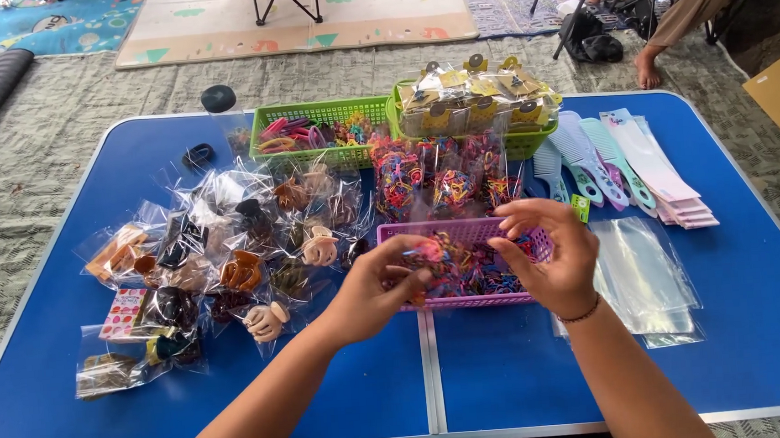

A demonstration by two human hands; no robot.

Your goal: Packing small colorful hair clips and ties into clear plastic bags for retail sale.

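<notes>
Purple basket (pixel 464 232) at bench (pixel 493 376) centre holds coloured elastic bands (pixel 467 273); left hand (pixel 378 288) pinches a few, right hand (pixel 548 258) curled over them, sorting likely, clear bags (pixel 645 274) at 3 o'clock.

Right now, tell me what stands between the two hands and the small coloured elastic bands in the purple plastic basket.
Nothing visible: left hand and right hand already reach into the purple plastic basket, fingers among the coloured elastic bands.

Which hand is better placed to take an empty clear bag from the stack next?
Probably the right hand. The clear bags lie just beside it on the right of the purple basket, while the left hand is on the basket's far side.
</notes>
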